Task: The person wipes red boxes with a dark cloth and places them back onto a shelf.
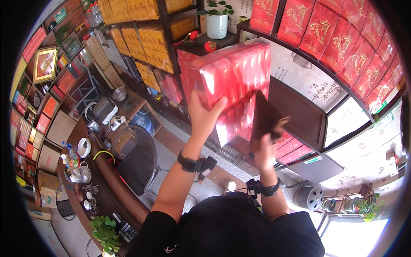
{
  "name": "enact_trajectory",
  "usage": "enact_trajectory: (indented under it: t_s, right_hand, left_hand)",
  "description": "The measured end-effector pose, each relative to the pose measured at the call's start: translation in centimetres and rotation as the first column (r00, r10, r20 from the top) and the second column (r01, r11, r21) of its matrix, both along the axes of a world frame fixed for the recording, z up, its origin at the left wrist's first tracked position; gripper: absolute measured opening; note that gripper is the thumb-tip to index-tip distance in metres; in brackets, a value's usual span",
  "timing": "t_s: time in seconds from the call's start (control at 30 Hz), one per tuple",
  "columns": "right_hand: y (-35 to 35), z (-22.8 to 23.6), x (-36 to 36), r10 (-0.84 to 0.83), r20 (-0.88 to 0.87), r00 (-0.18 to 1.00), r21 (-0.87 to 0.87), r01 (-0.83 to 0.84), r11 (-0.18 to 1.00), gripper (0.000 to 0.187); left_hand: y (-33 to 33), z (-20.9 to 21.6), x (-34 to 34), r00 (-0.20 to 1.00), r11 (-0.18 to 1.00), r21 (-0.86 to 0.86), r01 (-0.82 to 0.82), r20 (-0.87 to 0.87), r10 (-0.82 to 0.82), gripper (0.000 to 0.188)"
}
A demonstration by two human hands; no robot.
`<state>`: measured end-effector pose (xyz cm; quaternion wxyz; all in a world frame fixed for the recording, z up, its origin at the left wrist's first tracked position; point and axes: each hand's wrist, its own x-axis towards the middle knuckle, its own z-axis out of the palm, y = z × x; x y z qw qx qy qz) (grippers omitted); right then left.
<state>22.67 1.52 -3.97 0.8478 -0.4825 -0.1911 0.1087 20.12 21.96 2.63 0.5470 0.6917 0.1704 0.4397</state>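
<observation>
A large pack of red boxes in shiny clear wrap [233, 75] stands tilted in front of the shelves. My left hand [203, 113] grips its lower left edge, thumb on the near face and the other fingers partly hidden. My right hand [264, 150] is closed on a dark brown cloth [266, 118], which hangs against or just in front of the pack's right side. Both the cloth and the right fingers are smeared by motion. Black bands with small devices sit on both wrists.
Red boxes [321, 36] fill the upper right shelf, and yellow packs [143, 45] stack at upper left. A white pot with a plant [217, 25] stands beside the red pack. A dark chair [139, 160] and a wooden desk [115, 184] are at left.
</observation>
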Motion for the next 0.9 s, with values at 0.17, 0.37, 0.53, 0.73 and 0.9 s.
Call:
enact_trajectory:
  t_s: [0.17, 0.37, 0.53, 0.73, 0.9]
  right_hand:
    - [4.2, -0.2, -8.6, 0.433, 0.817, 0.381, -0.57, 0.417, 0.708, 0.08]
    - [8.9, -1.0, -14.9, 0.233, 0.829, 0.508, -0.416, 0.281, 0.865, 0.087]
    - [13.2, 2.8, -16.6, 0.026, 0.818, 0.575, -0.164, 0.189, 0.968, 0.092]
    - [14.7, 9.7, -23.3, -0.109, 0.992, 0.066, 0.119, -0.158, 0.98, 0.047]
    - [16.5, 13.4, -30.2, -0.207, 0.977, 0.058, 0.21, -0.451, 0.867, 0.047]
  left_hand:
    - [-0.8, -1.7, -9.8, 0.962, 0.921, -0.336, 0.198, 0.247, -0.117, 0.058]
    - [0.3, -5.9, -22.4, 0.963, 0.985, -0.159, -0.072, 0.246, 0.11, 0.077]
    - [-2.5, -3.1, -30.9, 0.961, 0.959, 0.119, -0.259, 0.133, 0.243, 0.086]
    - [-4.4, -2.9, -39.9, 0.82, 0.774, 0.315, -0.549, 0.022, 0.572, 0.063]
    - [-8.2, -0.5, -45.1, 0.724, 0.669, 0.328, -0.667, 0.071, 0.686, 0.079]
